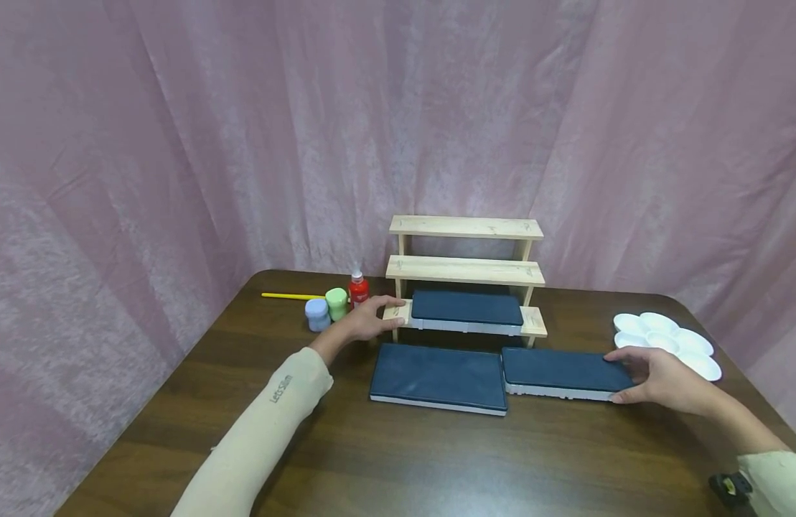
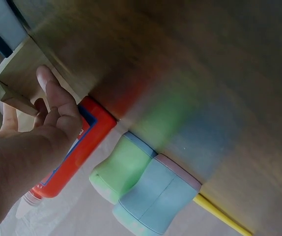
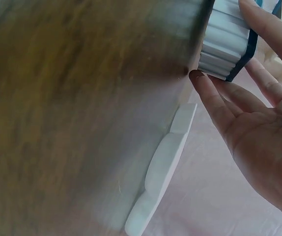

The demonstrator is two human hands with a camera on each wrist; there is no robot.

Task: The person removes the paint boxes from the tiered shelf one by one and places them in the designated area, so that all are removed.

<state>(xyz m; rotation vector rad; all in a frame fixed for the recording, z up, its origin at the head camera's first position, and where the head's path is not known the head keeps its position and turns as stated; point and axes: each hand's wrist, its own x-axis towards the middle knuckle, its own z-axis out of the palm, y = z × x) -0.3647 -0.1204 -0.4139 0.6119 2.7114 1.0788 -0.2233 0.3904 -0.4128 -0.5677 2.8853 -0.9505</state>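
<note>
Nearest us, our right hand (image 1: 656,377) grasps the end of the right dark case (image 1: 562,372) lying on the counter (image 1: 436,459), while our left hand (image 1: 368,319) steadies the wooden shelf (image 1: 465,269); lift level, thumb beneath.

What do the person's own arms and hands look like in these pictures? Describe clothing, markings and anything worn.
Both arms wear long cream sleeves. The left sleeve carries small grey lettering near the cuff. The left hand and right hand are bare, with no gloves or rings visible. A small black device with yellow marks sits by the right cuff.
</note>
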